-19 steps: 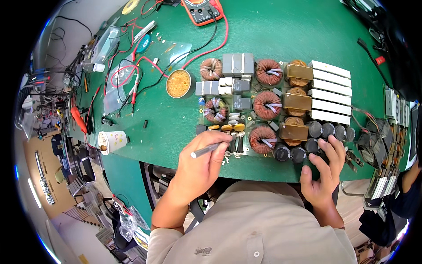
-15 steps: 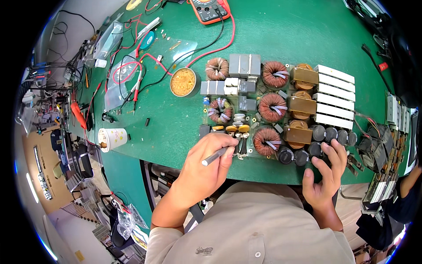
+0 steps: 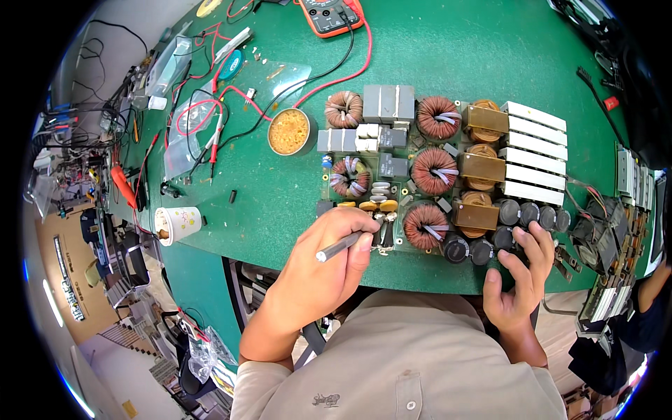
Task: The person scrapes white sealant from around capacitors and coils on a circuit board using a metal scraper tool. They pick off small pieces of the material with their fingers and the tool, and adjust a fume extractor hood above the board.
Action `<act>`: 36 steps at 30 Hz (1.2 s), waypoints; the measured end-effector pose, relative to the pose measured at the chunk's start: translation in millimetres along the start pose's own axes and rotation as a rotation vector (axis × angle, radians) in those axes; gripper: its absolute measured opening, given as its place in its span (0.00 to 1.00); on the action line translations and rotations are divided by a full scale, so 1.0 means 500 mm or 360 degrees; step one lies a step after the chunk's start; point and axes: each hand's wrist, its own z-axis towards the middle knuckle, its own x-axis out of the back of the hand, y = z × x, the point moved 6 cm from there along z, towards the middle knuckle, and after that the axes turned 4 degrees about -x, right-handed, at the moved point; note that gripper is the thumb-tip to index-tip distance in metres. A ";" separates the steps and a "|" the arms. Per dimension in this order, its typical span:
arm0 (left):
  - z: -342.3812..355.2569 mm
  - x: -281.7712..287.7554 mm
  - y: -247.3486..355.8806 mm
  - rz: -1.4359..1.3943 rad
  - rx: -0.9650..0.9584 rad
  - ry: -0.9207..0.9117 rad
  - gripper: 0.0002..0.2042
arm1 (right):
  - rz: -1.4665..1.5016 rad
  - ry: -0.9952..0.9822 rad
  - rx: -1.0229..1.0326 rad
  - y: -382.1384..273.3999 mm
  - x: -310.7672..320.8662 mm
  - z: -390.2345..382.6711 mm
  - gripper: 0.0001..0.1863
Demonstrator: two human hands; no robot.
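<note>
Pinched in my left hand (image 3: pixel 318 259) is a slim grey rod-shaped tool (image 3: pixel 337 247), slanting up and right. Its working tip is hidden by my fingers, near the lower left edge of a large circuit board (image 3: pixel 398 241). Yellow disc parts (image 3: pixel 388 206) and dark upright parts sit beside those fingertips. My right hand (image 3: pixel 519 280) rests at the board's lower right with fingers apart, its fingertips by the black round capacitors (image 3: pixel 502 236). Copper-wound ring coils (image 3: pixel 434 171), brown transformers (image 3: pixel 481 167) and white heat-sink bars (image 3: pixel 533 155) fill the rest of the board.
Left of the board stands a round tin (image 3: pixel 291 131) of yellowish lumps. A paper cup (image 3: pixel 178 225) is near the left table edge. An orange multimeter (image 3: pixel 329 15) lies at the back, its red and black leads crossing the green table (image 3: pixel 448 42). More boards (image 3: pixel 616 262) stand at right.
My left hand and the rod-shaped tool tilt slightly, the tool's rear end moving a little left. My right hand stays almost where it was.
</note>
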 end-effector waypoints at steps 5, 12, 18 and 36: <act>0.007 0.002 0.005 0.0045 0.0016 -0.0059 0.08 | 0.0000 0.0001 -0.0002 0.000 0.000 0.001 0.12; 0.015 0.007 0.003 0.0058 0.0060 -0.0126 0.08 | 0.0008 -0.0006 -0.0005 0.001 0.000 0.000 0.12; 0.020 0.007 0.006 0.0067 0.0035 -0.0125 0.07 | -0.0005 -0.0014 -0.0010 0.000 0.001 0.000 0.12; 0.019 -0.019 0.007 0.0314 -0.0134 -0.0067 0.16 | 0.0466 -0.0041 0.0231 -0.080 0.036 0.087 0.23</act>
